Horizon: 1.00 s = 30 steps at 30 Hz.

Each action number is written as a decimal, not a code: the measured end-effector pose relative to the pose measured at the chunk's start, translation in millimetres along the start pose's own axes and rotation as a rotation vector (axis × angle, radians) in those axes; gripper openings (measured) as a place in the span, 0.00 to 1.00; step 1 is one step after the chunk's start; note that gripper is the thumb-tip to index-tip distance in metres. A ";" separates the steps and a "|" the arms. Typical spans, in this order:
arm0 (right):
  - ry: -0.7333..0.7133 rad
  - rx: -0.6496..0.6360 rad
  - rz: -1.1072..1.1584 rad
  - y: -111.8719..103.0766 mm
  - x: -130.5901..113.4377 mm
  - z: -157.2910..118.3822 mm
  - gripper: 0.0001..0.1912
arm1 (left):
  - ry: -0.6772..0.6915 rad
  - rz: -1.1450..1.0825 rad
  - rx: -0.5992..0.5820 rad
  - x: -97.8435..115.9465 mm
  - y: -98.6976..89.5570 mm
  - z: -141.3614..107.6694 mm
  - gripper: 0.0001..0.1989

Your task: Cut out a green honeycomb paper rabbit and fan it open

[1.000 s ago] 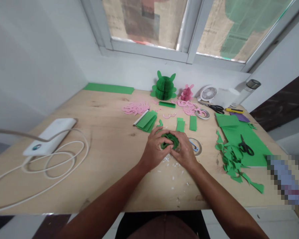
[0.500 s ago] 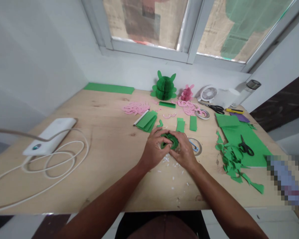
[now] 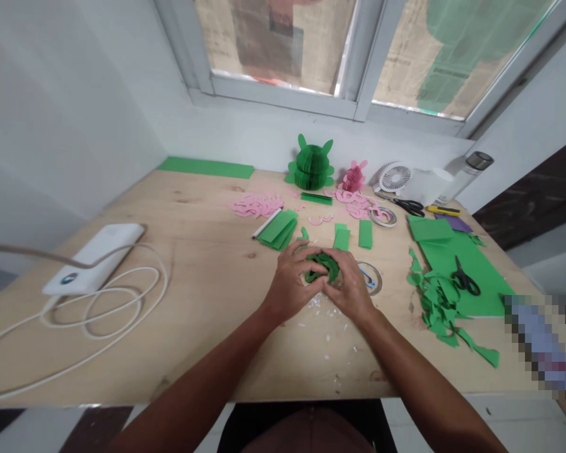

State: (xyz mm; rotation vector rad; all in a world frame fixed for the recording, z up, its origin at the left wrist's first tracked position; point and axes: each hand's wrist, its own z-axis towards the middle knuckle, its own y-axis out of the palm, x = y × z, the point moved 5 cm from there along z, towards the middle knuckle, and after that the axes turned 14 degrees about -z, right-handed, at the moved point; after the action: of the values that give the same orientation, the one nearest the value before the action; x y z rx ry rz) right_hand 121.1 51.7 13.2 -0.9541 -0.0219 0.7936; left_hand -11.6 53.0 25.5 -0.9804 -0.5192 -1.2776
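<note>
Both hands meet over the middle of the table around a small green paper piece (image 3: 329,261) that looks curved and layered. My left hand (image 3: 292,280) grips its left side, fingers curled over the top. On the right side, my right hand (image 3: 348,283) holds the same piece with thumb and fingers. The fingers partly hide the paper. Just behind the hands lie a small green scrap (image 3: 304,233) and folded green strips (image 3: 342,238). A roll of clear tape (image 3: 378,280) with a blue item (image 3: 368,275) is beside my right hand.
Green sheets (image 3: 481,270), cut scraps (image 3: 438,302) and black scissors (image 3: 466,280) lie right. Behind are a green paper figure (image 3: 312,167), a pink one (image 3: 353,177), pink scraps (image 3: 257,205) and a small fan (image 3: 395,177). A white power bank (image 3: 97,258) with cable is left.
The fingers and thumbs have shifted slightly around the green paper piece, and its visible layers look a little different. Objects on the table have not moved.
</note>
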 end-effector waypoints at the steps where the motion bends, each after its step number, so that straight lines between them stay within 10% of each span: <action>1: 0.005 -0.004 -0.002 0.2 0.3 0.1 0.28 | -0.005 -0.004 -0.003 -0.4 0.1 0.1 0.06; 30: -0.013 -0.002 -0.009 -1.2 -3.3 0.4 0.28 | -0.057 -0.062 0.008 -4.8 0.1 1.7 0.03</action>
State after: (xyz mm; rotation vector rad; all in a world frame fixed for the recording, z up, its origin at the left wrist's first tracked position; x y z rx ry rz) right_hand 119.3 49.6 15.4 -0.9503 -0.0383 0.7915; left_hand -12.4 57.0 22.5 -1.0033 -0.6022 -1.3045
